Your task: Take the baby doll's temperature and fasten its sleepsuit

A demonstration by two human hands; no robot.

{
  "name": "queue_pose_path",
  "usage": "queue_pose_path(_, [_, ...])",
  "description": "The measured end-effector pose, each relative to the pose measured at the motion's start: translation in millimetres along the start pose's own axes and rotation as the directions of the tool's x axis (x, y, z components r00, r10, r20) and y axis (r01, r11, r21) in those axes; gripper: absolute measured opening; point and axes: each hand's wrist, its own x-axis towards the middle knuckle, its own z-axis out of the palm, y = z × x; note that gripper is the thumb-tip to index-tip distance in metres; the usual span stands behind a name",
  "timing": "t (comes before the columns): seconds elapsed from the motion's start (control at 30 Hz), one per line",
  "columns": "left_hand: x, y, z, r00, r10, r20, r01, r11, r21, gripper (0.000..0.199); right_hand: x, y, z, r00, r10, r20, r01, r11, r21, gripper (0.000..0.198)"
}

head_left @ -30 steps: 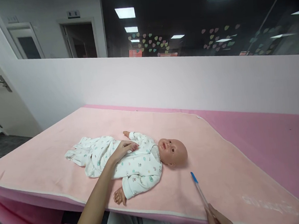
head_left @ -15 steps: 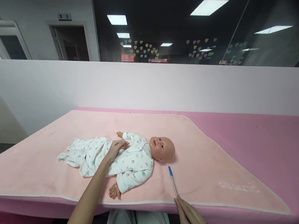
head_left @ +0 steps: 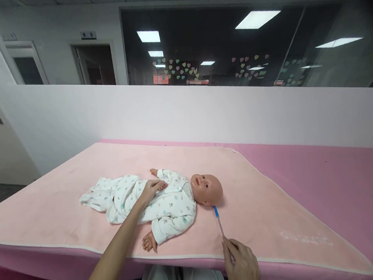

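Pen [head_left: 218, 220] tip nearer doll [head_left: 165, 200] head; right hand [head_left: 241, 266] gripping pen; left hand [head_left: 151, 190] flat on doll.

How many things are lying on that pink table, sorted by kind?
Baby dolls: 1, the doll in a printed white sleepsuit, with the left hand resting on its chest.
Pens: 1, the blue-capped pen, pinched in the right hand, tip near the doll's head.
Blankets: 1, the light pink blanket spread under them.
Total: 3
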Motion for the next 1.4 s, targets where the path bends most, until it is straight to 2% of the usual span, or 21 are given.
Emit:
queue_pose_path(0.13, [-1.7, 5.5, 4.6, 0.998, 0.060, 0.027, -0.064, 0.970, 0.232, 0.032, 17.3, -14.5, -7.0, 0.998, 0.044, 0.034, -0.046, 0.997, 0.055, 0.039])
queue_pose_path(0.27, [5.9, 27.3, 14.8, 0.986, 0.112, 0.123, -0.162, 0.813, 0.560, 0.033, 63.7, -44.9, -4.0, 0.969, 0.065, 0.237, -0.124, 0.962, 0.243, 0.033])
queue_pose_path(0.33, [12.4, 38.9, 22.3, 0.978, 0.138, 0.158, -0.208, 0.746, 0.633, 0.033, 93.3, -63.3, 8.9, 0.950, 0.012, 0.313, -0.111, 0.948, 0.300, 0.031])
queue_pose_path(0.4, [18.1, 44.4, 29.6, 0.965, 0.144, 0.219, -0.250, 0.755, 0.606, 0.030, 120.1, -79.7, 27.6, 0.943, -0.037, 0.331, -0.077, 0.943, 0.324, 0.030])
queue_pose_path(0.5, [23.5, 36.3, 34.8, 0.947, 0.071, 0.313, -0.213, 0.870, 0.445, 0.028, 143.4, -93.8, 57.1, 0.934, -0.074, 0.350, -0.040, 0.951, 0.308, 0.025])
queue_pose_path(0.6, [25.7, 18.8, 30.9, 0.967, -0.005, 0.254, -0.054, 0.973, 0.226, 0.029, 143.3, -94.3, 78.2, 0.958, -0.100, 0.270, -0.001, 0.937, 0.350, 0.023])
queue_pose_path(0.7, [25.8, 9.9, 24.9, 0.959, -0.038, 0.280, 0.008, 0.994, 0.107, 0.031, 132.6, -90.3, 87.8, 0.986, -0.096, 0.140, 0.018, 0.879, 0.476, 0.022])
queue_pose_path(0.83, [24.1, 13.7, 23.8, 0.950, -0.035, 0.311, -0.011, 0.989, 0.146, 0.032, 124.8, -90.0, 89.7, 0.998, -0.060, 0.021, 0.035, 0.801, 0.598, 0.023])
queue_pose_path(1.03, [22.5, 17.0, 25.2, 0.958, -0.042, 0.284, -0.008, 0.985, 0.170, 0.033, 124.1, -92.8, 91.6, 1.000, 0.015, -0.009, -0.006, 0.787, 0.617, 0.018])
queue_pose_path(1.2, [22.5, 16.0, 24.3, 0.952, -0.037, 0.304, -0.023, 0.981, 0.193, 0.032, 121.4, -91.5, 96.6, 0.995, 0.011, -0.095, 0.052, 0.773, 0.632, 0.016])
queue_pose_path(1.4, [21.6, 19.1, 23.4, 0.935, 0.023, 0.353, -0.091, 0.980, 0.179, 0.031, 120.3, -90.5, 101.6, 0.994, 0.106, 0.018, -0.095, 0.784, 0.614, 0.013])
